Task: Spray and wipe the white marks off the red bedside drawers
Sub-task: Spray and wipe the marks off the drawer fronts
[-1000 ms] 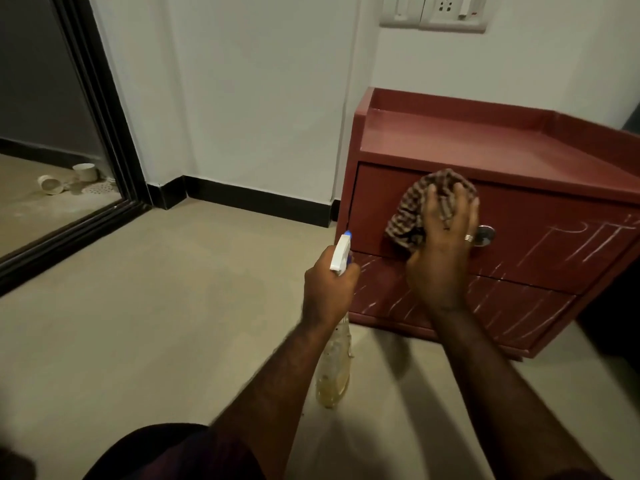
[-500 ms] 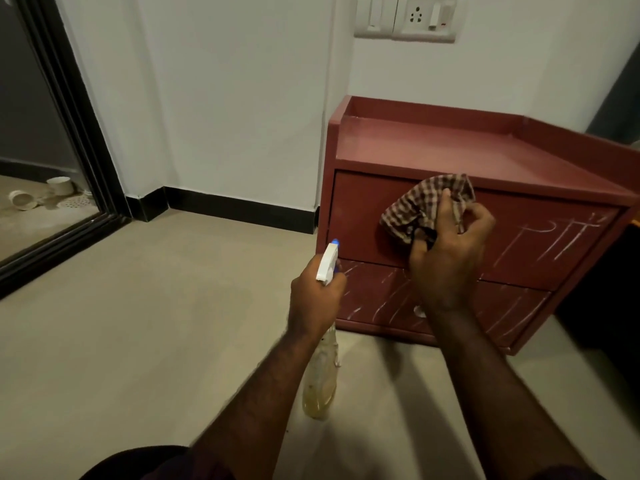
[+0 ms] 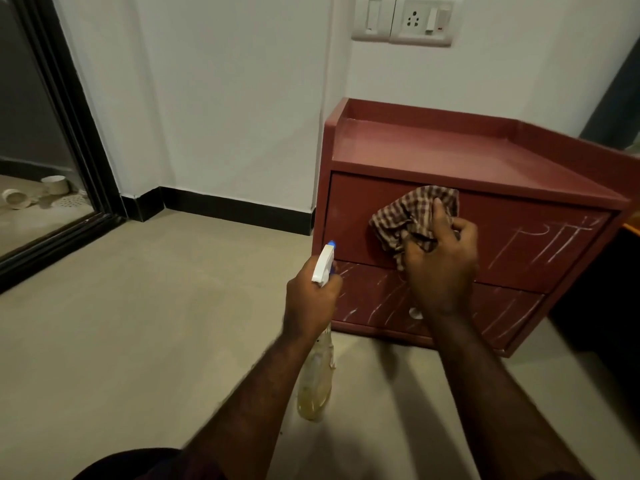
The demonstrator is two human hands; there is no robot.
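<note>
The red bedside drawers (image 3: 485,168) stand against the white wall at the right. White chalk marks (image 3: 550,237) streak the right part of the upper drawer front, and more cross the lower drawer (image 3: 374,299). My right hand (image 3: 440,265) grips a crumpled checked cloth (image 3: 408,216) against the middle of the upper drawer front. My left hand (image 3: 311,299) grips a spray bottle (image 3: 317,379) with a white and blue nozzle, held just left of the lower drawer, nozzle towards the drawers. The upper drawer's knob is hidden behind my right hand.
A black-framed glass door (image 3: 69,133) stands at the left, with small white cups (image 3: 55,184) on the floor behind it. A switch and socket plate (image 3: 403,20) is on the wall above the drawers. Something dark (image 3: 602,306) sits right of the drawers. Beige floor lies around.
My right hand went from flat fingers pressing the cloth to curled fingers bunching it, staying near the middle of the upper drawer. The view shifted, and the left hand kept the bottle.
</note>
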